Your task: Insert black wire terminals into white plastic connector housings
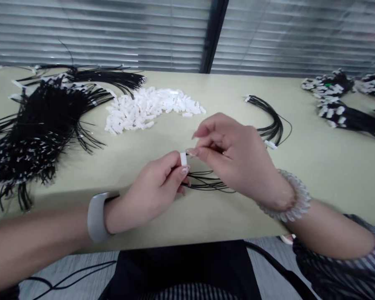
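Observation:
Between the thumb and index finger of my left hand [158,183] is a small white connector [183,158], held upright. Black wires [206,183] run from beneath that hand's fingers toward the right, under my right hand [234,154]. My right hand's thumb and fingertips are close together just right of the connector's top, where a short dark wire end shows; the pinch itself is partly hidden. A heap of loose white connectors [143,108] lies beyond my left hand.
A large pile of black wires [50,121] covers the table's left side. Behind my right hand lies a curved wire bundle [273,118] with white connectors. More bundles [346,112] sit at the far right. Window blinds [96,33] rise behind the table [137,143].

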Available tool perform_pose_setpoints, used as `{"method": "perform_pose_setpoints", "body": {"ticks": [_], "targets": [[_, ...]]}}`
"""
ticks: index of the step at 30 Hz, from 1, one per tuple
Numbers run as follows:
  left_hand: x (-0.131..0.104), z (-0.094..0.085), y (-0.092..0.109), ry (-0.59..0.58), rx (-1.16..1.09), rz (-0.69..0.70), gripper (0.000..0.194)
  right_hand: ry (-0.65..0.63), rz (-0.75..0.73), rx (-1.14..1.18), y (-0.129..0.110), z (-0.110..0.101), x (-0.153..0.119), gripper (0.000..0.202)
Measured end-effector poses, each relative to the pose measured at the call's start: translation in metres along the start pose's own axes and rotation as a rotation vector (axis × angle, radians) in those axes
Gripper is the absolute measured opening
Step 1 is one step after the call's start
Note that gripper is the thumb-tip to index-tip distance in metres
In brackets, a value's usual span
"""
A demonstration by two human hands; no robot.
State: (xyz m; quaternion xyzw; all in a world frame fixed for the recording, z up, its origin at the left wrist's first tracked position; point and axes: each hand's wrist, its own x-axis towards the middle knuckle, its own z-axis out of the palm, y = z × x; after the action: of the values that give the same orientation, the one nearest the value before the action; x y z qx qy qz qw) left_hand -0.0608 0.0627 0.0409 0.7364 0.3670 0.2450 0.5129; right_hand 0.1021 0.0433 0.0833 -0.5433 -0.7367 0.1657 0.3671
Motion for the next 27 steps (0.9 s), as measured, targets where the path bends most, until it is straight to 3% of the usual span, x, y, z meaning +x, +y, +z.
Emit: {"method": "perform_pose_setpoints", "body": {"ticks": [3,5,6,8,10,13,17,22,27], "targets": [[0.002,-0.002,0.0,0.091,-0.114,-0.049,0.021,0.097,0.016,-0.069,0.016,-0.012,0.008,0.016],[0.003,-0.003,-0.001,0.146,-0.201,-0.082,0.023,0.068,0.117,-0.16,0.033,-0.026,0.014,0.028],[0.004,-0.004,-0.002,0.164,-0.245,-0.095,0.024,0.022,0.189,-0.223,0.042,-0.033,0.016,0.035],[0.005,-0.005,-0.006,0.196,-0.33,-0.104,0.025,-0.218,0.282,-0.288,0.058,-0.044,0.019,0.036],[0.006,-0.005,-0.01,0.224,-0.401,-0.099,0.023,-0.431,0.286,-0.288,0.067,-0.049,0.021,0.032],[0.008,-0.005,-0.015,0.241,-0.464,-0.095,0.02,-0.593,0.223,-0.166,0.066,-0.045,0.02,0.025],[0.008,-0.004,-0.015,0.246,-0.49,-0.105,0.019,-0.679,0.243,-0.052,0.052,-0.033,0.016,0.035],[0.008,-0.005,-0.015,0.251,-0.463,-0.113,0.021,-0.717,0.165,0.066,0.041,-0.03,0.012,0.028],[0.009,-0.004,-0.015,0.254,-0.463,-0.11,0.02,-0.7,0.099,0.004,0.037,-0.028,0.01,0.028]]}}
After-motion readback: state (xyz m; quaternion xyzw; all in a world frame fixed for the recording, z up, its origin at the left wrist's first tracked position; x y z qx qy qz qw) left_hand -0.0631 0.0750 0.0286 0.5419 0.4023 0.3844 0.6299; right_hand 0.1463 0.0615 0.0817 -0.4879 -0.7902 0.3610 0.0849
